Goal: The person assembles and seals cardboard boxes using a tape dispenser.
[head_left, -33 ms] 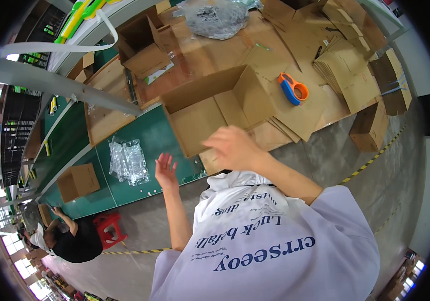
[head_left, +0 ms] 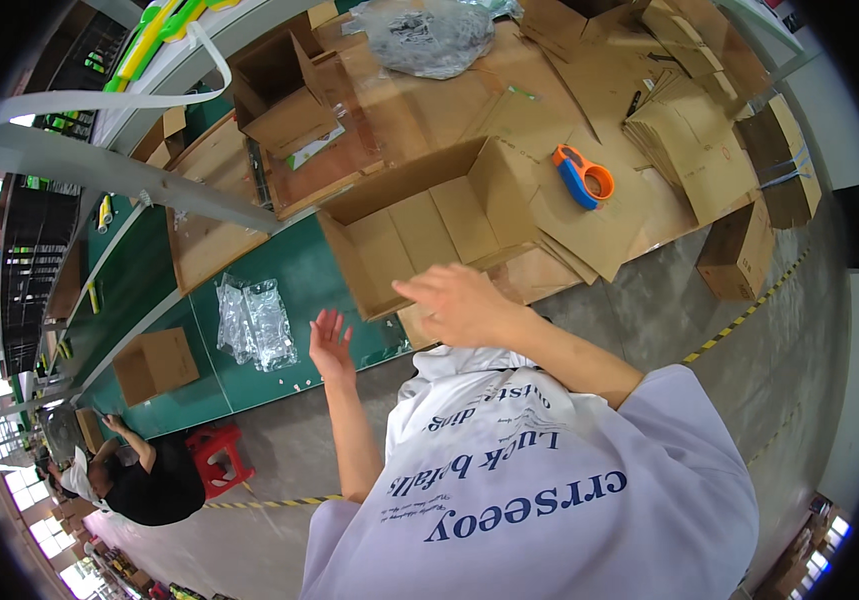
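An open cardboard box [head_left: 399,185] stands in front of me at the table's near edge, its inside and the seams of its bottom visible. My right hand [head_left: 464,305] hovers over the box's near side, palm down, fingers stretched toward the left; nothing shows in it. Whether it touches the near rim, I cannot tell. Left of that corner, my left hand [head_left: 331,345] is raised with fingers apart and holds nothing. Clear plastic packets [head_left: 255,322] lie on the green table top beside it. An orange and blue tape dispenser [head_left: 583,178] rests on flat cardboard right of the box.
Stacked cardboard sheets [head_left: 694,150] lie at the right. Another open box [head_left: 284,95] and a clear plastic bag [head_left: 427,38] are at the back. A grey post [head_left: 139,180] slants across the left. A seated person [head_left: 149,480] works near a small box [head_left: 156,365].
My right hand has dropped slightly toward me and left. The box looks slightly shifted, and more of its bottom shows. My left hand has barely moved.
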### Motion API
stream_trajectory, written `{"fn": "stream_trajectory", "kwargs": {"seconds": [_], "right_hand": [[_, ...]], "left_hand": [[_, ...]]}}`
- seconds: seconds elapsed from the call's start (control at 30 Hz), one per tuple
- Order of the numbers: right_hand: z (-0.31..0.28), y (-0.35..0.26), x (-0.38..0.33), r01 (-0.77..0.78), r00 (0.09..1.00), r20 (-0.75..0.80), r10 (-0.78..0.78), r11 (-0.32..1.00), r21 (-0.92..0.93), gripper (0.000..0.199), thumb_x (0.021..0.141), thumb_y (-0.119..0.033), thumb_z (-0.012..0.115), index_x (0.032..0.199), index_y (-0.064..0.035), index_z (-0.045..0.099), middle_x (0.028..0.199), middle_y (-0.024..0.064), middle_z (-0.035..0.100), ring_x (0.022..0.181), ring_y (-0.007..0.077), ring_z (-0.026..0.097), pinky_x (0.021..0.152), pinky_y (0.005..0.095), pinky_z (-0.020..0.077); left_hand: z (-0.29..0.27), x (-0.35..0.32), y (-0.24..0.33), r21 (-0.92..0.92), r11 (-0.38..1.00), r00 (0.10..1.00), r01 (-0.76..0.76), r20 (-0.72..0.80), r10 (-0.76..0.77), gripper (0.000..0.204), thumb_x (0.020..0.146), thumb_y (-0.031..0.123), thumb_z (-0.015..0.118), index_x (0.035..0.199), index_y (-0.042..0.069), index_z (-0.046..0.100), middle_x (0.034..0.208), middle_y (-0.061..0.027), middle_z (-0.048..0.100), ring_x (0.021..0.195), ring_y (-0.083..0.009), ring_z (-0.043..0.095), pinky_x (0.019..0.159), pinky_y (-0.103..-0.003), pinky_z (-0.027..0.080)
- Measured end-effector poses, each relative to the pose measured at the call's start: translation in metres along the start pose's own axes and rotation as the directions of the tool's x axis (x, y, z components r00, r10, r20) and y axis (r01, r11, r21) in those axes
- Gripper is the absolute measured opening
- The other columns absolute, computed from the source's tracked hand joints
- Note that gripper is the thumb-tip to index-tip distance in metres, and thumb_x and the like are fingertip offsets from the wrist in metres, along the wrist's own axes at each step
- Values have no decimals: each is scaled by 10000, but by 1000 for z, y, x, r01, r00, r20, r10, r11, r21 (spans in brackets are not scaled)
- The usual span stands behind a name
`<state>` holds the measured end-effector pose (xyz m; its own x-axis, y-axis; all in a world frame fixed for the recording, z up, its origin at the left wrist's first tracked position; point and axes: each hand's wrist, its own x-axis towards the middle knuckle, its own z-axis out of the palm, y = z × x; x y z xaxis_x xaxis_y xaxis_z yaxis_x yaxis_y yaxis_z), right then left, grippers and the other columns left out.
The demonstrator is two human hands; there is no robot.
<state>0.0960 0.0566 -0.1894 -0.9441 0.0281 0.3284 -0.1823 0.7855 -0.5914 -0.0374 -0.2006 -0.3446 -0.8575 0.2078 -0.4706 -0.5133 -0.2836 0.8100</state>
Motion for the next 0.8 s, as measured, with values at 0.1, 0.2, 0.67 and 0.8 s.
{"fn": "stream_trajectory", "kwargs": {"seconds": [0.1, 0.2, 0.67, 0.8], "right_hand": [[5, 11, -14, -32, 998, 64, 21, 986, 165, 281, 789, -134, 636, 1055, -44, 660, 1079, 108, 655, 998, 292, 598, 847, 391, 490], [-12, 37, -20, -224, 973, -22, 228, 968, 110, 254, 799, -139, 646, 1031, -34, 654, 1067, 117, 657, 1011, 307, 600, 874, 399, 490], [-16, 161, -88, -633, 526, -316, 790, 612, 474, 189, 841, -132, 633, 986, -11, 634, 910, 143, 687, 836, 220, 665, 737, 324, 517], [-27, 181, -112, -685, 481, -315, 818, 575, 448, 163, 831, -118, 624, 958, -18, 643, 865, 124, 688, 764, 218, 658, 702, 328, 515]], "left_hand": [[-10, -5, -5, 77, 992, 995, 96, -31, -94, 617, 964, 521, 446, 1350, 40, 456, 1377, -161, 479, 1285, -281, 442, 1015, -451, 364], [-13, -12, -10, 100, 990, 994, 103, -34, -100, 652, 957, 543, 446, 1370, 40, 438, 1377, -167, 480, 1270, -287, 455, 1008, -447, 370], [118, 18, 40, 946, 202, 967, -253, 248, 51, 344, 929, 257, 552, 1142, -5, 613, 973, -123, 690, 867, -261, 676, 602, -350, 559], [94, 36, 56, 775, 632, 983, -4, 118, -139, 270, 934, 159, 526, 1116, -18, 614, 965, -129, 684, 815, -284, 692, 506, -354, 575]]}}
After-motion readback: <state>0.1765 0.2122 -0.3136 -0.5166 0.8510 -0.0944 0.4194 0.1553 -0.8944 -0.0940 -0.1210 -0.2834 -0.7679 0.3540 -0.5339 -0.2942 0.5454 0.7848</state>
